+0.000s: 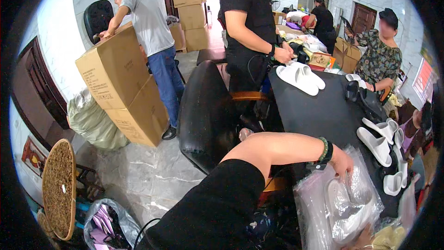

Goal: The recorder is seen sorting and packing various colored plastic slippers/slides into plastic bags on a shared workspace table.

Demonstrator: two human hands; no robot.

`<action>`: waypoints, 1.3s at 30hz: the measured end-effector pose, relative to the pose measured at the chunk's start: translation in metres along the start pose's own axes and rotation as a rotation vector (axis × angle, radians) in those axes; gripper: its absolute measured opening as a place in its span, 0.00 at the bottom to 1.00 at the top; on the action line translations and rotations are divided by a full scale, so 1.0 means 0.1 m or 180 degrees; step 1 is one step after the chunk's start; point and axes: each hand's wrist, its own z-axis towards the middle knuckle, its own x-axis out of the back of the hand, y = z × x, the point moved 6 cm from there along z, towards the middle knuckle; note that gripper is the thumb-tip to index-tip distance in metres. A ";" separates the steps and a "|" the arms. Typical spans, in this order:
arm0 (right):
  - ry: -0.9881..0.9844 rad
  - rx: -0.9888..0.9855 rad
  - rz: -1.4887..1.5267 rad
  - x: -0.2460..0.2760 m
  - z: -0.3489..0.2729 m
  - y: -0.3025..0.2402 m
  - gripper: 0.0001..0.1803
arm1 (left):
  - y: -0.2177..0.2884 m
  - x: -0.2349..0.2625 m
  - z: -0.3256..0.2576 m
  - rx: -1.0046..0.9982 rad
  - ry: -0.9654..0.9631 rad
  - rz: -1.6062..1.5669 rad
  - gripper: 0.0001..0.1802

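Observation:
My left hand (342, 162), with a beaded bracelet and a dark band on its wrist, reaches across to a clear plastic bag (368, 174) on the black table. Its fingers point down and pinch at the bag's upper part. Inside the bag lie white slippers (341, 202), seen through the creased film. A sliver of my right hand (365, 238) shows near the lower edge by the bag, its fingers mostly hidden. More clear plastic film (316, 190) lies to the left of the slippers.
Loose white slippers (375, 146) lie along the black table's (307, 115) right side; another white pair (300, 78) sits at its far end. A black chair (203, 111) stands left. Beyond are stacked cartons (118, 83) and several people. A round woven tray (59, 190) stands lower left.

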 end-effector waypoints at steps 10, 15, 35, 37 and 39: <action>0.0140 0.0339 0.0028 -0.03 0.15 -0.06 0.75 | 0.12 -0.39 0.57 -0.1405 -0.0142 0.1582 0.40; 0.0142 0.0404 0.0020 -0.09 0.07 0.07 0.74 | 0.38 -0.61 1.04 -0.1261 -0.0191 0.1728 0.29; 0.0509 0.1008 0.0141 -0.03 0.19 -0.12 0.75 | -0.60 0.02 0.21 -0.0210 0.1004 0.1775 0.12; 0.0223 0.0692 0.0165 0.11 -0.20 0.04 0.75 | -0.85 0.26 0.11 -0.0141 0.1079 0.1856 0.11; -0.1735 -0.0114 0.0793 1.26 -0.30 -0.43 0.82 | -1.06 0.56 -0.39 0.0499 0.1338 0.1504 0.09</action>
